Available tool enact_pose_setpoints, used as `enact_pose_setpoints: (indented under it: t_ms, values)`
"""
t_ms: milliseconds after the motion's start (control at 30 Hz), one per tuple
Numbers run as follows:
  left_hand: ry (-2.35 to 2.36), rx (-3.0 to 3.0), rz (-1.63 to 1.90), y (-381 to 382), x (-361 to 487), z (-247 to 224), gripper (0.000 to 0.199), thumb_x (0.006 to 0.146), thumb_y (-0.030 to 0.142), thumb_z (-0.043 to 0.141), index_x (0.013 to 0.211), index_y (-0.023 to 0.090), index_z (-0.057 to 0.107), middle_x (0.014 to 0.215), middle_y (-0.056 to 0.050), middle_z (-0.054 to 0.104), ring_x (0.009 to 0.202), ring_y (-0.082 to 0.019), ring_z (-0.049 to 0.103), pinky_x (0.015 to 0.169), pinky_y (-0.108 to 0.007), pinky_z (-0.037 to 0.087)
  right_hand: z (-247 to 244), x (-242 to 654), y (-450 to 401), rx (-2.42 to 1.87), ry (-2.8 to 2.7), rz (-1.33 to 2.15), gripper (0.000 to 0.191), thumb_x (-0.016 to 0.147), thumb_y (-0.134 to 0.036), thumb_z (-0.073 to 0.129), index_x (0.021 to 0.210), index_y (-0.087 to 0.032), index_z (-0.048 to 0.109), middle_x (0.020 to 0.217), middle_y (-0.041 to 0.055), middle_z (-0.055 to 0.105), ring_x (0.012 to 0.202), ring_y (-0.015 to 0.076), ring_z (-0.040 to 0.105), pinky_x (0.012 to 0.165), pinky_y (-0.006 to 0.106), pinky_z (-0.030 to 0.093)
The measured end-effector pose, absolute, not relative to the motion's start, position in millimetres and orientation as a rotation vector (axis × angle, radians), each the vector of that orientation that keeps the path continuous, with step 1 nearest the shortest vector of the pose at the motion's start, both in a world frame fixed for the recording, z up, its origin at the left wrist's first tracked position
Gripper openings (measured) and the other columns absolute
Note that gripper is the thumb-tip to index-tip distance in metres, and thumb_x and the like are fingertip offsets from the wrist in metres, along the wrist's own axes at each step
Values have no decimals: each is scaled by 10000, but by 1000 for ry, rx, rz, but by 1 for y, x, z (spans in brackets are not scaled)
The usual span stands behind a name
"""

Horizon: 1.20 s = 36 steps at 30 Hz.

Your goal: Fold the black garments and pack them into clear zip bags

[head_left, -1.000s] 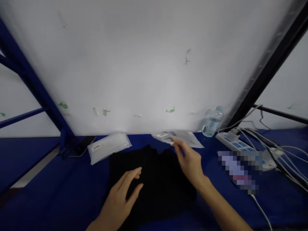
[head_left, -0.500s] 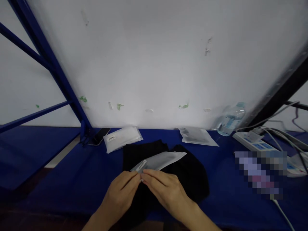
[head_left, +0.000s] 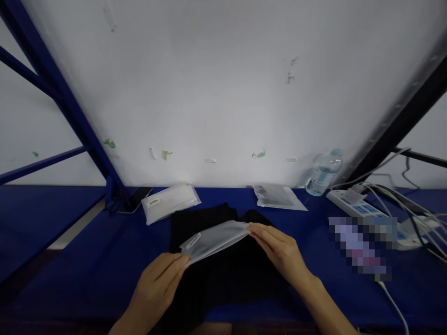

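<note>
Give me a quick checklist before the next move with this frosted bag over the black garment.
1. Left hand grips the frosted bag at its labelled end: ok.
2. Right hand holds the opposite end: ok.
3. Bag held above the black garment, off the blue table: ok.
4. Bag mouth open: cannot tell.
5. Garment folded flat: cannot tell, too dark.
6. Power strip and water bottle apart from the garment: ok.

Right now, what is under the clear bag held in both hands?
Under the bag lies a black cloth on the blue table. The cloth hides the table below it.
</note>
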State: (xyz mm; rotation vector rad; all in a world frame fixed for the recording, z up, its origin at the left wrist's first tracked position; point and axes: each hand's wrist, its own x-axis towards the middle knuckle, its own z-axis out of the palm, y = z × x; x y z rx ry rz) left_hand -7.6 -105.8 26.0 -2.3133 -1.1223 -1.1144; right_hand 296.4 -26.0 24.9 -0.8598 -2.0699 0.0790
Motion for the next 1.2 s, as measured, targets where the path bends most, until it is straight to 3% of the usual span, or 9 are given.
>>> enact_pose_setpoints:
  t_ms: [167, 300, 500, 667, 767, 867, 1000, 1100, 1200]
  values:
    - [-1074, -2266, -1068, -105, -4, 31, 213, 917, 43, 526, 1047, 155, 652, 892, -19, 729, 841, -141, 690, 826, -256, 560, 35, 293, -36, -925, -2067, -80, 301, 914, -170, 546, 1197, -241, 621, 1176, 55, 672, 987, 177, 663, 877, 345, 562]
    - [-1122, -2242, -1136, -104, -1, 33, 205, 922, 58, 517, 1022, 162, 663, 870, -14, 731, 820, -133, 695, 796, -235, 574, 52, 269, -57, -775, -2147, -114, 286, 911, -168, 544, 1185, -207, 619, 1088, 72, 705, 986, 187, 640, 854, 354, 551]
    - [-1005, -2209, -982, -107, 5, 33, 225, 900, 15, 521, 989, 153, 675, 894, -28, 737, 814, -151, 699, 778, -258, 579, 56, 244, -75, -874, -2274, -143, 302, 926, -89, 448, 1177, -138, 608, 802, 56, 692, 722, 166, 617, 665, 290, 524]
    - [-1030, -2240, -1076, -112, 18, 31, 206, 914, 44, 518, 1032, 131, 662, 878, -43, 736, 817, -155, 698, 763, -248, 578, 49, 229, -79, -1084, -2438, -275, 429, 829, -69, 567, 1255, -114, 548, 726, 20, 659, 576, 160, 618, 482, 259, 448]
    - [-1112, -2347, -1221, -123, 22, 25, 233, 932, 85, 503, 1104, 163, 639, 931, -53, 727, 846, -159, 696, 776, -260, 574, 38, 217, -76, -1181, -2460, -348, 376, 734, 25, 562, 1068, -127, 646, 725, 32, 679, 548, 177, 633, 452, 272, 431]
    - [-1654, -2407, -1553, -129, 14, 21, 150, 942, 253, 516, 1044, 202, 613, 877, -39, 700, 755, -165, 691, 694, -290, 586, 28, 215, -71, -1176, -2384, -310, 334, 697, 60, 488, 864, -162, 673, 713, 37, 690, 589, 193, 655, 484, 280, 454]
    - [-3014, -2292, -2029, -114, -5, 29, 518, 900, 641, 365, 807, 172, 564, 627, -36, 625, 535, -201, 662, 405, -285, 521, 24, 221, -70, -1078, -2281, -250, 522, 597, 48, 425, 1016, -165, 653, 716, 24, 690, 601, 200, 650, 499, 288, 473]
    - [-3436, -2316, -2193, -94, -5, 39, 575, 882, 662, 374, 976, 146, 609, 822, -104, 710, 713, -231, 717, 557, -318, 577, 27, 220, -73, -996, -2261, -220, 607, 546, 42, 409, 1071, -166, 630, 764, 26, 703, 635, 197, 653, 540, 287, 490]
    - [-3139, -2417, -2241, -76, 5, 44, 394, 913, 462, 427, 1115, 179, 613, 968, -87, 728, 883, -224, 709, 730, -341, 580, 32, 217, -76, -954, -2264, -171, 589, 530, 36, 398, 1037, -163, 624, 780, 28, 693, 654, 193, 645, 558, 287, 490]
